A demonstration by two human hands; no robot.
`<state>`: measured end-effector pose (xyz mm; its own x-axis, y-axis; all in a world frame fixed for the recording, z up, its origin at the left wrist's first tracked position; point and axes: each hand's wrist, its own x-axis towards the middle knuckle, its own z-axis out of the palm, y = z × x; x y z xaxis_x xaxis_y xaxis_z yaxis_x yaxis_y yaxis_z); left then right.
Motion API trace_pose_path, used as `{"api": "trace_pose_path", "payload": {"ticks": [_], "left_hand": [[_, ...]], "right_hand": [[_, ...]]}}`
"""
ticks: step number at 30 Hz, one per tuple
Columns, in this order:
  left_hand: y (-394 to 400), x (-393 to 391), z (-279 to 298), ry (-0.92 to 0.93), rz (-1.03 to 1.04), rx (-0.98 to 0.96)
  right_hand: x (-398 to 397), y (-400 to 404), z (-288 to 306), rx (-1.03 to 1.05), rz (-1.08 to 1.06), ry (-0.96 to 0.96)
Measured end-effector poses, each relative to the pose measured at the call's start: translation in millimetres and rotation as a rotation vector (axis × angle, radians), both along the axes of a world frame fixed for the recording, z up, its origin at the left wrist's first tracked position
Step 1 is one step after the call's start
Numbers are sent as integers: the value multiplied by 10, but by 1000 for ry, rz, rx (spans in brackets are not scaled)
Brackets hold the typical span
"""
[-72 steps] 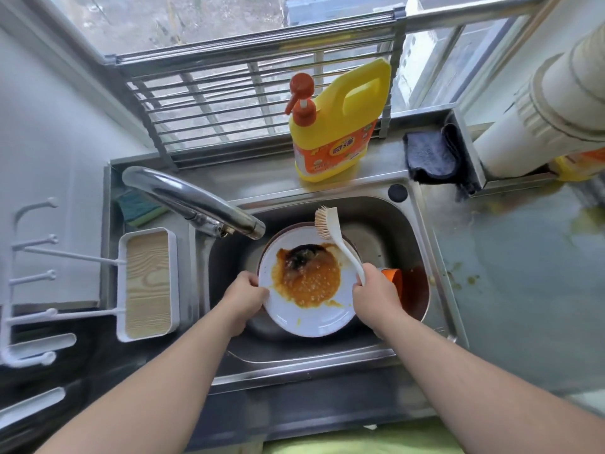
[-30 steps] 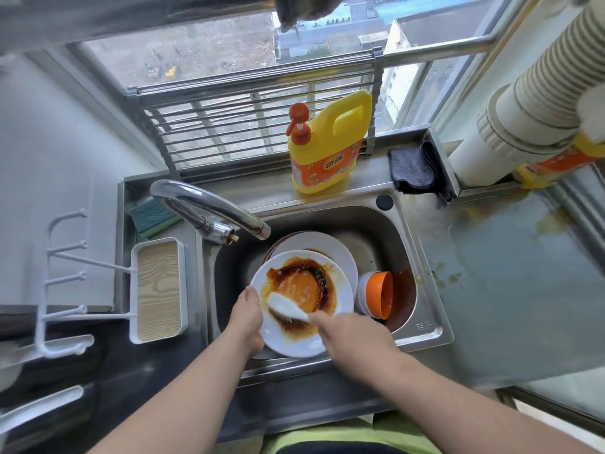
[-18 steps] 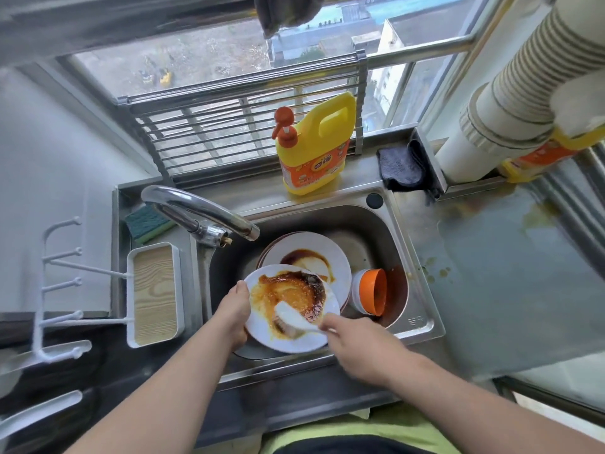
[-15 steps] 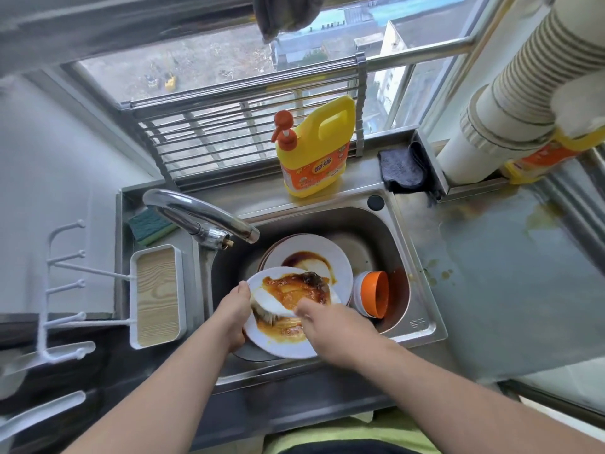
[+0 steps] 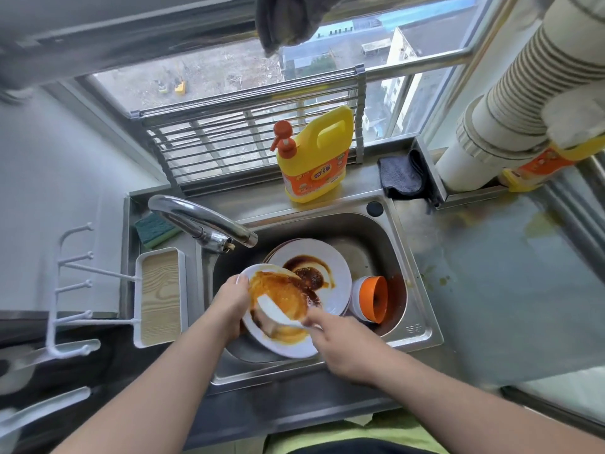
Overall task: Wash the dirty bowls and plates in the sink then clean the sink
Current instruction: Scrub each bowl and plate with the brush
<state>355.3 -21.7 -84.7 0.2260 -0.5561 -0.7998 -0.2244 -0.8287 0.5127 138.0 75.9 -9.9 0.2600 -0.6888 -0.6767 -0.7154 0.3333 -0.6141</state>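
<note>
A white plate [image 5: 288,345] smeared with orange sauce is tilted above the steel sink [image 5: 415,326]. My left hand [image 5: 234,299] grips its left rim, thumb on the upper face. My right hand [image 5: 340,342] holds a white dish brush [image 5: 275,311] whose head lies on the sauce. Behind it in the basin lies a second white plate [image 5: 337,273] with a dark brown stain. An orange bowl [image 5: 373,299] rests on its side at the right of the basin.
The faucet [image 5: 203,221] arches over the sink's left. A yellow detergent bottle [image 5: 314,158] stands on the back ledge, a dark cloth [image 5: 401,175] to its right, a green sponge [image 5: 154,227] at left. A wood-look tray [image 5: 160,296] sits left. The right counter [image 5: 507,290] is sauce-spotted.
My left hand lifted the top plate off the stack toward me, baring the stained plate beneath. My right hand swept the brush across it, spreading the sauce; the brush now lies at lower left.
</note>
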Motion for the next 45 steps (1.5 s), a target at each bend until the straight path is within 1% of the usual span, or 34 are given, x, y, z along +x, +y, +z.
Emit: {"api": "trace_pose_path", "payload": {"ticks": [1, 3, 5, 6, 7, 8, 11, 13, 14, 16, 18, 20, 22, 23, 26, 27, 28, 31, 33, 34, 36, 38, 41, 42, 43, 45], "left_hand": [[36, -24, -30, 21, 11, 4], [86, -75, -5, 32, 29, -10], [87, -110, 22, -18, 42, -81], [79, -116, 47, -66, 43, -129], [76, -109, 41, -109, 54, -178], [82, -122, 57, -139, 63, -215], [132, -172, -8, -193, 126, -291], [192, -259, -57, -195, 194, -327], [230, -314, -64, -174, 226, -338], [293, -413, -64, -102, 272, -364], [333, -483, -44, -31, 331, -380], [303, -488, -40, 3, 399, -392], [249, -468, -43, 10, 454, -413], [231, -458, -59, 16, 470, -416], [223, -499, -39, 55, 517, -383], [231, -504, -54, 64, 522, -378], [243, -525, -25, 76, 514, -375], [239, -428, -42, 60, 465, -369], [249, -364, -57, 61, 386, -342], [271, -360, -71, 71, 345, -339], [348, -430, -52, 78, 279, -342], [396, -521, -35, 82, 260, -349], [325, -568, 9, 87, 334, -354], [276, -549, 20, 94, 384, -345], [226, -521, 53, 104, 435, -334], [140, -407, 48, 113, 450, -323]], "right_hand": [[53, -126, -62, -35, -13, 20], [8, -378, -278, -71, -37, 119], [-218, -456, -501, -62, -15, 268], [-339, -395, -571, -51, -4, 312], [-432, -274, -607, -22, -10, 313], [-486, -121, -597, 5, -35, 272], [-329, 239, -354, 46, -91, 84], [-96, 190, -212, -2, -76, -26], [-1, 81, -176, -44, -60, -39], [77, -229, -199, -115, -68, 11], [-50, -472, -317, -157, -89, 106], [-301, -474, -461, -138, -73, 237], [-464, -243, -536, -92, -48, 301], [-456, -80, -532, -60, -59, 272], [-216, 293, -360, -66, -80, 73], [-162, 319, -305, -75, -74, 41], [-176, 302, -304, -80, -49, 58], [-482, 103, -429, -89, -19, 221], [-669, -72, -496, -98, -5, 323], [-694, -178, -519, -117, -13, 342], [-574, -366, -502, -167, -97, 296], [-323, -461, -434, -190, -143, 184], [81, -189, -360, -168, -122, -12], [123, -20, -351, -165, -105, -47], [89, 127, -344, -152, -85, -59], [-196, 293, -384, -94, -24, 7]]}}
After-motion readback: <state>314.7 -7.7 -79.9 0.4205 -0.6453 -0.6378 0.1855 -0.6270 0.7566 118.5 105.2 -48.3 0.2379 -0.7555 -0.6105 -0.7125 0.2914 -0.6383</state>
